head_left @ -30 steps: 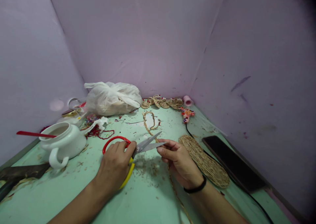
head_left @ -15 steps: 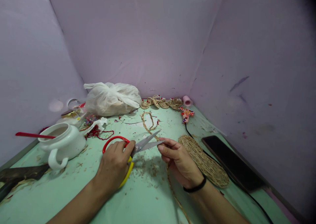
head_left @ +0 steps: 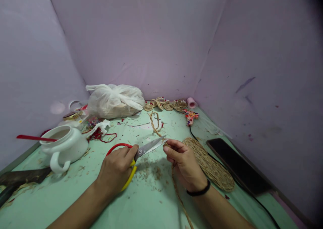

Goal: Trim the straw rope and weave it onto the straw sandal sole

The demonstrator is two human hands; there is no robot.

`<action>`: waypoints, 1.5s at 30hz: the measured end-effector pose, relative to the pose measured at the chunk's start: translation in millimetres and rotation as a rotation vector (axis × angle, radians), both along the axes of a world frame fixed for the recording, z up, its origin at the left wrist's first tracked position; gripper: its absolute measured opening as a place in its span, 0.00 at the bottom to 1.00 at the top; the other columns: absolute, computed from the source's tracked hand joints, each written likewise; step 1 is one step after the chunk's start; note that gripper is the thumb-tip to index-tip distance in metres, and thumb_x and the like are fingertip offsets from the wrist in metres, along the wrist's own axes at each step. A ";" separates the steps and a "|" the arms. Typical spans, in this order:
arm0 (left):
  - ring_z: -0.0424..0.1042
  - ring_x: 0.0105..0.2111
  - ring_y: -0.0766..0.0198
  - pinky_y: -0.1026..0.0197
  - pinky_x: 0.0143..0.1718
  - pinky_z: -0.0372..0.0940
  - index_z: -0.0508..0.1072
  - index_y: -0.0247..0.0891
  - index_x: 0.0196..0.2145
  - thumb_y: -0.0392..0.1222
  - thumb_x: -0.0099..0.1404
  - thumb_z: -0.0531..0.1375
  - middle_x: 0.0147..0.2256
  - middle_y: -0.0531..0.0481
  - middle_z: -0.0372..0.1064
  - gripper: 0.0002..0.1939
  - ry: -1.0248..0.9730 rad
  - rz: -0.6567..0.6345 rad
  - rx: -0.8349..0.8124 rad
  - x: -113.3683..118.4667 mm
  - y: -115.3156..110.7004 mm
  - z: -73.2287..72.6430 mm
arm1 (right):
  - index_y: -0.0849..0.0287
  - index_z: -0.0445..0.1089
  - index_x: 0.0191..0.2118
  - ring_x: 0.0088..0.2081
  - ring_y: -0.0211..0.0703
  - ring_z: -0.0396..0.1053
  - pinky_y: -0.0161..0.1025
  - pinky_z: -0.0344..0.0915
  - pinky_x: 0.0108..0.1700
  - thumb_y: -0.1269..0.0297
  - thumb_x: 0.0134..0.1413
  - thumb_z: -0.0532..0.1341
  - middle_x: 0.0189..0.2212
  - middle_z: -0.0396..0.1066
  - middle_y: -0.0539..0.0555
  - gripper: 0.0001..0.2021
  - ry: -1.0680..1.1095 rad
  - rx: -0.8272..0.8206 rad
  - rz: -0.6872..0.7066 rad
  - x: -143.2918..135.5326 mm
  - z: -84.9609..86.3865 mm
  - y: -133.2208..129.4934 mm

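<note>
Straw cord (head_left: 176, 188): pinched in right hand (head_left: 183, 161), presumably for steadiness.
Scissors (head_left: 140, 151): gripped in left hand (head_left: 116, 170), nearly closed, just beside that pinch.

Scene dimly, softly lit. Soft-edged shadow cast on the table (head_left: 153, 208) below the grip of the right hand (head_left: 183, 160). Pale glare spot (head_left: 57, 108) caught on the wall (head_left: 27, 71), far left of grip. Fine texture slightly smeared; edges stretched; corner far up-right of grip blacked out.
</note>
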State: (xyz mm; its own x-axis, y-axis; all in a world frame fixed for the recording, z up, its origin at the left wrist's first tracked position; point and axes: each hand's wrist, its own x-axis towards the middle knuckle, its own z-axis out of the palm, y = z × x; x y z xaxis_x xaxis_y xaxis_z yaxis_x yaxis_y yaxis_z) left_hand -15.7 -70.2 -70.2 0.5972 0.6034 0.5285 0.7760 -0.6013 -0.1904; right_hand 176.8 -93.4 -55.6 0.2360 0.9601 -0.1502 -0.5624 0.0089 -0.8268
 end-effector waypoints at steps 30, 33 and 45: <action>0.66 0.32 0.58 0.59 0.31 0.63 0.63 0.33 0.47 0.28 0.52 0.48 0.34 0.43 0.66 0.23 -0.120 -0.015 -0.226 -0.8 2.8 9.6 | 0.61 0.75 0.28 0.25 0.31 0.63 0.29 0.59 0.27 0.70 0.26 0.69 0.23 0.71 0.50 0.13 0.096 -0.055 0.074 2.7 5.1 -0.9; 0.65 0.33 0.57 0.56 0.32 0.64 0.64 0.30 0.47 0.27 0.52 0.49 0.33 0.41 0.65 0.23 -0.077 -0.032 -0.176 -0.8 4.2 5.9 | 0.61 0.74 0.30 0.24 0.31 0.62 0.29 0.59 0.26 0.71 0.27 0.68 0.21 0.70 0.49 0.14 0.084 -0.019 0.100 3.1 5.9 -1.2; 0.62 0.33 0.55 0.52 0.33 0.63 0.64 0.29 0.46 0.24 0.51 0.51 0.31 0.41 0.63 0.23 -0.102 -0.098 0.083 -2.8 5.2 2.1 | 0.63 0.70 0.35 0.24 0.34 0.66 0.31 0.61 0.25 0.74 0.25 0.69 0.24 0.73 0.51 0.22 0.018 0.006 -0.076 6.9 6.3 0.5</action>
State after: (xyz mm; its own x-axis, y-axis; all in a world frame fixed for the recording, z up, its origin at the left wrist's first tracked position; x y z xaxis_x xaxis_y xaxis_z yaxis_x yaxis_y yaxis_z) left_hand -18.5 -65.0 -68.1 0.5915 0.4969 0.6351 0.7326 -0.6602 -0.1658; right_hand 183.7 -92.9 -49.4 0.3057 0.9404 -0.1490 -0.5744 0.0573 -0.8166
